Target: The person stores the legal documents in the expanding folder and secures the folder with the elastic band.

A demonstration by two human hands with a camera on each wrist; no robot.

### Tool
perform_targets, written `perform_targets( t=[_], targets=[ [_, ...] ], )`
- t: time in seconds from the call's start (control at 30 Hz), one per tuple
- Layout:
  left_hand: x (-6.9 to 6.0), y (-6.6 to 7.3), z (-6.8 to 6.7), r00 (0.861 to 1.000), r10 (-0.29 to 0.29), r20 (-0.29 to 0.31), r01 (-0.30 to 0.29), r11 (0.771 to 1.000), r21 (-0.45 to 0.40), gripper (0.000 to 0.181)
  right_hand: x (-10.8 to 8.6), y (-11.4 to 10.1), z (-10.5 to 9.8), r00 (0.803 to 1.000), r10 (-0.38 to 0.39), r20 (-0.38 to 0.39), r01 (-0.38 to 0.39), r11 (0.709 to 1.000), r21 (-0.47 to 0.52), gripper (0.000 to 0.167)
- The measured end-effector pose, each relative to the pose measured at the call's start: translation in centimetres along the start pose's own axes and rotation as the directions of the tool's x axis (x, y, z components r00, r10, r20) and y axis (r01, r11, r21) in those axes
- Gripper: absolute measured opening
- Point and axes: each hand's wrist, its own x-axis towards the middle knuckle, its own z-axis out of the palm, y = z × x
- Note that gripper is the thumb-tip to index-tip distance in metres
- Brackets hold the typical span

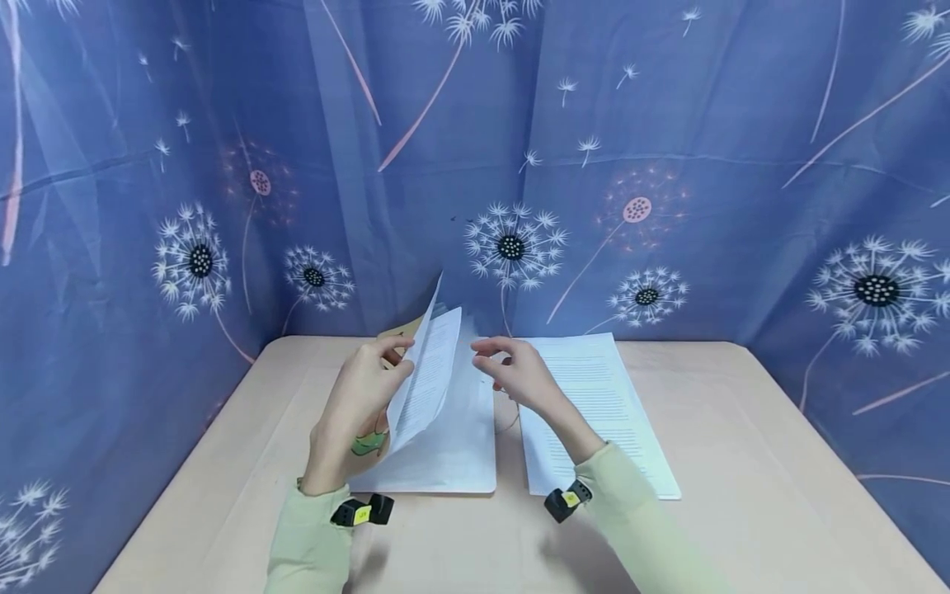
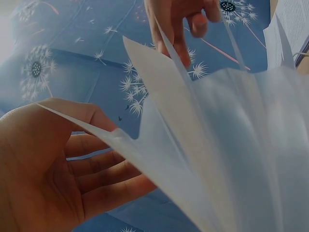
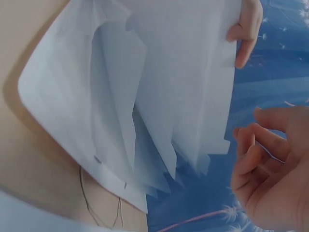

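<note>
A folder of thin plastic sleeves [image 1: 467, 412] lies open on the table, its tan cover [image 1: 371, 458] with a green drawing partly hidden behind my left arm. Between thumb and fingers, my left hand [image 1: 364, 379] pinches the edge of raised sleeves, one with a printed sheet [image 1: 430, 384] in it. In the left wrist view, a sleeve edge [image 2: 125, 145] runs between that thumb and the spread fingers. My right hand [image 1: 519, 371] hovers beside the fanned sleeves with fingers loosely curled, holding nothing. The right wrist view shows it apart from the sleeve edges [image 3: 198, 159].
A stack of printed paper [image 1: 601, 396] lies to the right of the folder, partly under my right forearm. A thin cord [image 3: 83, 193] loops from the folder's edge. Blue dandelion-print cloth [image 1: 445, 165] encloses the back and sides of the beige table [image 1: 750, 478].
</note>
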Motion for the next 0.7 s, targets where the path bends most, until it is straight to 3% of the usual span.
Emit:
perform_targets(
  t=[0.47,0.7],
  targets=[
    [0.1,-0.2,0.1,1.000,0.008,0.009,-0.008,1.000,-0.002,0.042,-3.1,3.3,-2.4,0.999,0.047,-0.010,-0.047,0.999,0.025,0.030],
    [0.0,-0.1,-0.2,1.000,0.004,0.017,-0.004,1.000,0.003,0.042,-4.3,4.6,-3.6,0.997,0.075,-0.033,-0.076,0.997,-0.011,0.029]
  ],
)
